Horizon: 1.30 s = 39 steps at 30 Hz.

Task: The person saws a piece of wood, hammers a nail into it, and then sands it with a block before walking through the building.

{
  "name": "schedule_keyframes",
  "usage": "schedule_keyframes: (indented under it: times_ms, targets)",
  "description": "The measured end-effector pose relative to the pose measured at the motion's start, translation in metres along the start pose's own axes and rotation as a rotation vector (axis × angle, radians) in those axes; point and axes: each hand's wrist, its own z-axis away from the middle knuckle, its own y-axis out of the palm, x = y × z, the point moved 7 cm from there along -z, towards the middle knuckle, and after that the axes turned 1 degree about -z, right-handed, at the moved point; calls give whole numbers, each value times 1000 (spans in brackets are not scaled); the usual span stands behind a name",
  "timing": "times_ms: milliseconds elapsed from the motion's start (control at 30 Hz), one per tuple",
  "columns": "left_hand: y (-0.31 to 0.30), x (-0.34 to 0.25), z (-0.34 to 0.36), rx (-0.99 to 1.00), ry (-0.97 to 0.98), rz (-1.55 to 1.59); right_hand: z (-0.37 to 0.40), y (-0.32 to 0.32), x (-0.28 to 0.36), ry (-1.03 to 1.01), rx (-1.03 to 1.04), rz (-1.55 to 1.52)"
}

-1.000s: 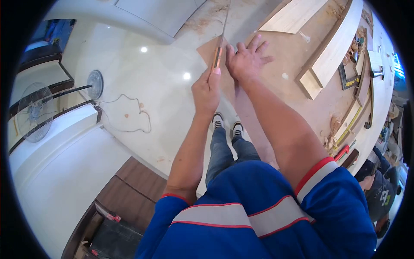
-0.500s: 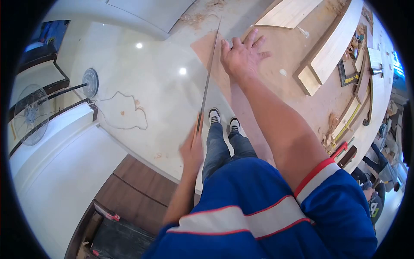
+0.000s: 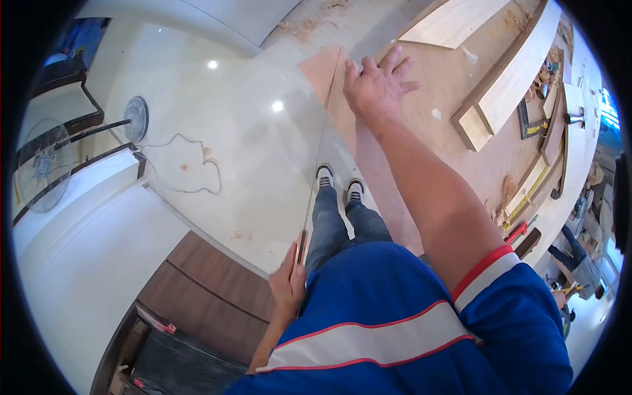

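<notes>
My left hand (image 3: 288, 280) is closed around the handle of a hand saw (image 3: 317, 158), low beside my left thigh. The long thin blade shows nearly edge-on and runs forward to a brownish wooden sheet (image 3: 388, 158). Near its far end, the blade crosses the sheet close to the left edge, with a pinkish corner strip to its left. My right hand (image 3: 380, 89) lies palm down on the sheet just right of the blade, fingers spread. How deep the blade sits in the sheet is hidden.
Pale wooden box-like boards (image 3: 520, 79) lie on the right, with a black square (image 3: 532, 122), a yellow tape measure (image 3: 530, 187) and shavings nearby. A standing fan (image 3: 45, 161) and a cable (image 3: 217, 174) are at left. Another person (image 3: 582, 266) is at far right.
My left hand has drawn the saw back toward my body, and the blade tip has come nearer. My right hand stays in place on the sheet.
</notes>
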Motion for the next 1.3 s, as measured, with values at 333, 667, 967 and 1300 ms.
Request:
schedule_keyframes:
  times_ms: [333, 667, 967, 1300]
  targets:
    - [58, -101, -204, -148, 300, 277, -2, 4, -1, 17, -30, -6]
    - [-13, -45, -38, -72, -70, 61, -2, 1, 0, 14, -8, 11]
    - [34, -214, -246, 72, 85, 260, 0, -4, 0, 8, -32, -1]
    - [-45, -121, -18, -7, -120, 147, 0, -4, -2, 13, -8, 28]
